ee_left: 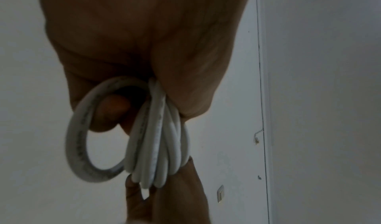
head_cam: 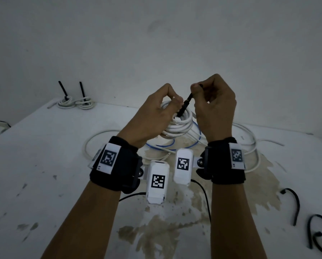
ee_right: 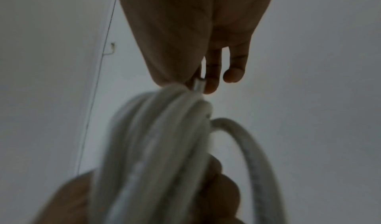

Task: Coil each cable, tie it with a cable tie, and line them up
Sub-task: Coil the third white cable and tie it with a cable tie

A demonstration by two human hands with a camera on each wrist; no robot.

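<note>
The head camera looks forward and down over both forearms onto the counter [head_cam: 44,146] and the wall behind. Each wrist camera sits very close under its palm, facing along the fingers. All three views share the white cable coil [head_cam: 179,124] [ee_left: 156,139] [ee_right: 156,146].

Hands [head_cam: 190,109] on tie [head_cam: 184,105], coil [head_cam: 179,124]

Pretty dim and flat overall, bluish-grey cast, soft shadows; wrist views blurry and underexposed, head view bent at edges.
</note>
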